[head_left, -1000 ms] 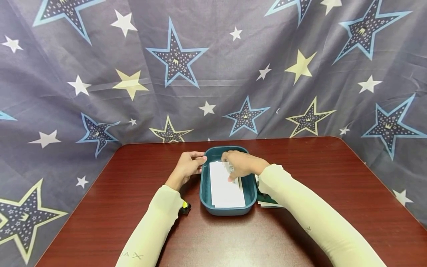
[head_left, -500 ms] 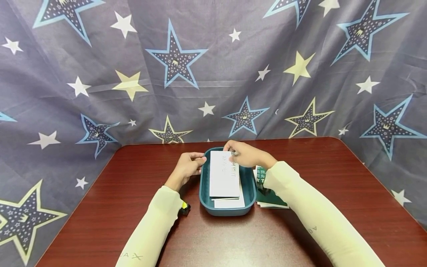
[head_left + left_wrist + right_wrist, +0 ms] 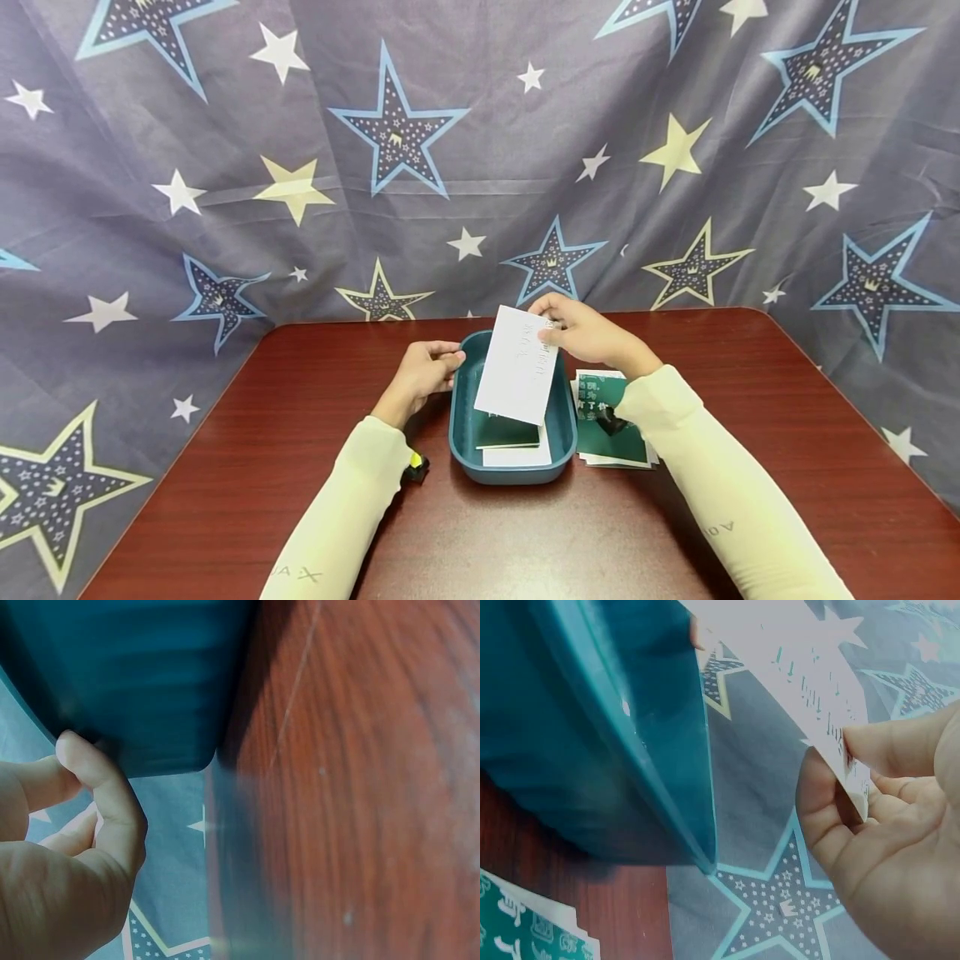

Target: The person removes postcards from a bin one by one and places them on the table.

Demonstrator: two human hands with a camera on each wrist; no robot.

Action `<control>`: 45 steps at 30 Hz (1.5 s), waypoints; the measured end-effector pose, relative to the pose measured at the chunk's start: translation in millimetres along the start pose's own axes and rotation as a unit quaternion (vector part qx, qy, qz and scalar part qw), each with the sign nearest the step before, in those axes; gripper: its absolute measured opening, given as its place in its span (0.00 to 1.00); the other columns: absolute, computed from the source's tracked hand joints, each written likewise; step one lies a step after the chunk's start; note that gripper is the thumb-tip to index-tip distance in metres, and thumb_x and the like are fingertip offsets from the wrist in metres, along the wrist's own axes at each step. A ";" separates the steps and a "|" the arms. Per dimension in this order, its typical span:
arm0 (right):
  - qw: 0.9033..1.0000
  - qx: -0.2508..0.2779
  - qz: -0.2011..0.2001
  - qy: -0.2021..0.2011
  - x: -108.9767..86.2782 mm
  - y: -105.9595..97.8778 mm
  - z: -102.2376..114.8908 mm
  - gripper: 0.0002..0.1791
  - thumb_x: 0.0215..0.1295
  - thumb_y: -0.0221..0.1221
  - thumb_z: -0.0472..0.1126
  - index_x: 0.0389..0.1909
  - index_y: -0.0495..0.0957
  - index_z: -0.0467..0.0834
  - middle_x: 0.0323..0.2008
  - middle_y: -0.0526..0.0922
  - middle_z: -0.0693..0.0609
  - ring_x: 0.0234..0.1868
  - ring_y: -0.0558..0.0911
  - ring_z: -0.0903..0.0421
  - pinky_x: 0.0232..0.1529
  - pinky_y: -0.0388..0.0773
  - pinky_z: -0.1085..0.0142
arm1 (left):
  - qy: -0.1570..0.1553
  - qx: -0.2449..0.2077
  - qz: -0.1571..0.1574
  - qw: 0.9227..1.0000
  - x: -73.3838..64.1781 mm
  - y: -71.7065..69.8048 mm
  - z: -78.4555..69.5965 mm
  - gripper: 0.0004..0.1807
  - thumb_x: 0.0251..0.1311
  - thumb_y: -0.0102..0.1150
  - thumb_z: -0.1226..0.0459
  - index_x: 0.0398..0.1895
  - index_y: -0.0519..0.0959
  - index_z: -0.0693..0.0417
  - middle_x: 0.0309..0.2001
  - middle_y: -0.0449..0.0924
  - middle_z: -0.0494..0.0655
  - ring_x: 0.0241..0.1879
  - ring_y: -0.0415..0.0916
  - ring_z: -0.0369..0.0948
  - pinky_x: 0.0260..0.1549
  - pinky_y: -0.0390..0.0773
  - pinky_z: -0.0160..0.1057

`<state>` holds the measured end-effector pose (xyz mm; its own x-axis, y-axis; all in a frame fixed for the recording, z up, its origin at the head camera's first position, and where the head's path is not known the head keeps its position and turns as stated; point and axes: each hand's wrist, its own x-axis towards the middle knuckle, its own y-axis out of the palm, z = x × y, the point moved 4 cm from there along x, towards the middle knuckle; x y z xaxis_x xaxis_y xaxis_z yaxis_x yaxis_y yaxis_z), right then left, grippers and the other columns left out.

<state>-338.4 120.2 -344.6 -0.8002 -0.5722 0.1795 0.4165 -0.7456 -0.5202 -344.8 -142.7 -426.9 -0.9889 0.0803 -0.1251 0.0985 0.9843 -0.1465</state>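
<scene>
Pinching the white rectangular paper card (image 3: 513,379) by one edge in the right hand (image 3: 592,335), over the teal rounded plastic box (image 3: 516,477) gripped at the rim by the left hand (image 3: 417,375)! Could slip, held only near that edge, or snag on the rim below the fingers. Higher, more tilted than half a second ago, baring a dark green paper card (image 3: 508,433).

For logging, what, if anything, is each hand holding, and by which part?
Right hand: a white rectangular paper card, by its upper right edge. Left hand: a teal rounded tray, by its far left rim.
</scene>
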 end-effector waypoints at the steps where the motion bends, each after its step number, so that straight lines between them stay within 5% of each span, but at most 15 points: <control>1: 1.000 0.001 -0.003 0.002 -1.6 -2.2 -0.6 0.13 0.75 0.53 0.28 0.57 0.69 0.33 0.45 0.81 0.39 0.44 0.83 0.47 0.46 0.80 0.57 | 0.000 0.000 0.000 1.000 -0.1 0.1 0.1 0.20 0.70 0.63 0.66 0.62 0.79 0.64 0.40 0.82 0.51 0.25 0.75 0.37 0.27 0.82 0.34; 20: 0.993 0.078 -0.055 0.064 -34.4 -52.3 -31.8 0.17 0.75 0.48 0.27 0.62 0.65 0.30 0.46 0.77 0.36 0.42 0.82 0.51 0.45 0.78 0.64 | -0.010 0.000 0.006 1.000 0.7 -0.3 0.8 0.22 0.72 0.61 0.65 0.66 0.75 0.65 0.51 0.81 0.62 0.29 0.76 0.40 0.28 0.83 0.35; 34: 0.986 0.095 -0.066 0.121 -56.5 -75.0 -73.9 0.18 0.69 0.48 0.25 0.58 0.64 0.28 0.40 0.78 0.44 0.37 0.81 0.55 0.38 0.79 0.63 | 0.003 0.003 -0.005 1.000 -0.4 0.1 -0.9 0.19 0.71 0.62 0.66 0.62 0.79 0.64 0.44 0.81 0.57 0.26 0.75 0.37 0.27 0.82 0.33; 45: 0.986 0.044 0.005 0.160 -65.6 -67.8 -103.1 0.15 0.70 0.47 0.25 0.55 0.68 0.29 0.44 0.79 0.39 0.39 0.81 0.51 0.40 0.80 0.60 | -0.001 0.001 -0.003 1.000 -1.4 0.6 -1.1 0.19 0.71 0.62 0.66 0.62 0.78 0.64 0.46 0.81 0.59 0.26 0.74 0.38 0.27 0.82 0.33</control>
<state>-358.6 243.5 -407.2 -0.8851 -0.4530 -0.1063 0.4500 -0.7750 -0.4438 -343.5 -142.0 -425.7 -0.9893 0.0739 -0.1259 0.0926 0.9844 -0.1499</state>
